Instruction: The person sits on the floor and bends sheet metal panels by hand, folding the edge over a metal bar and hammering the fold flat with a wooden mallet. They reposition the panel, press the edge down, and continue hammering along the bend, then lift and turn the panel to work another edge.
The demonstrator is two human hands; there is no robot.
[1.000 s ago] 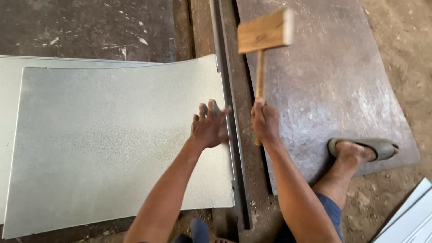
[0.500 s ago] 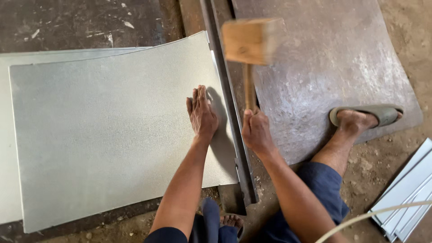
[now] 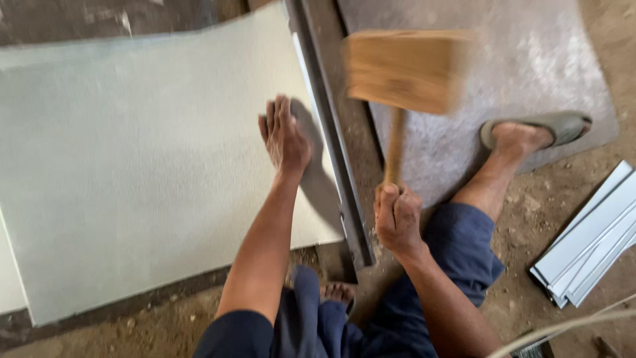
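— What is being gripped, and by which hand?

— A wooden mallet (image 3: 405, 69) is being held by the right hand (image 3: 397, 222); the fingers (image 3: 386, 207) are being kept fully curled around the low end of the handle, with the blurred block head being carried well above them, over the grey mat (image 3: 530, 59).

— And the other hand?

— The left hand (image 3: 285, 136) is being pressed flat, fingers stretched out and together, on the pale metal sheet (image 3: 146, 166); nothing is being grasped by it. The sheet is lying under the palm and spreading far to the left, its right edge being laid against the long steel bar (image 3: 331, 146), just beside the fingertips.

— Where is the bar being kept relative to the hands?

— Between them, running from the top down toward the knees. A sandalled foot (image 3: 530, 132) is being rested on the mat, and folded metal strips (image 3: 589, 238) are lying on the dirt floor (image 3: 523, 292) at the right.
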